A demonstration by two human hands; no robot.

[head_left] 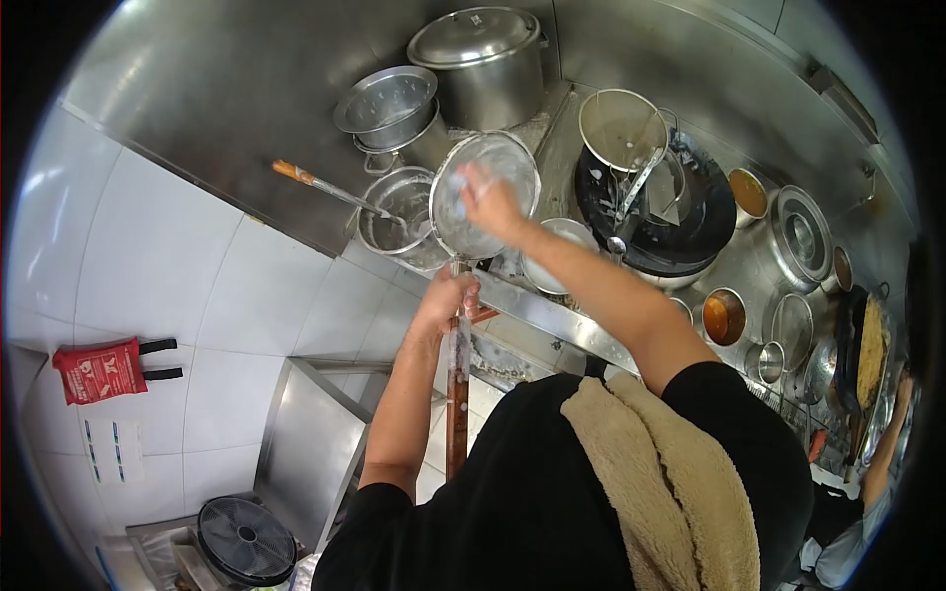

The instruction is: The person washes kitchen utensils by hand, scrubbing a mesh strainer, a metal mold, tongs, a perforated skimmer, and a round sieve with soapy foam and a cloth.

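Note:
My left hand (450, 298) is wrapped round the handle of a strainer (512, 158), just below its round metal rim. Its handle runs down past my wrist toward my body. Over the strainer's pale, wet-looking mesh is my right hand (493, 205), its fingers smeared by motion, so I cannot make out their grip. A pot (367, 229) with whitish residue stands left of the strainer, and a wooden-handled utensil (325, 184) leans in it. Just right of the strainer sits a round pan (567, 231), partly hidden by my right forearm.
Behind stand a lidded stockpot (493, 84) and a metal basin (389, 103). To the right, a black wok (714, 197) carries another strainer (623, 98). Beyond are a pot of orange-red sauce (724, 315) and a pan of yellow food (869, 355), near another person's arm (889, 424).

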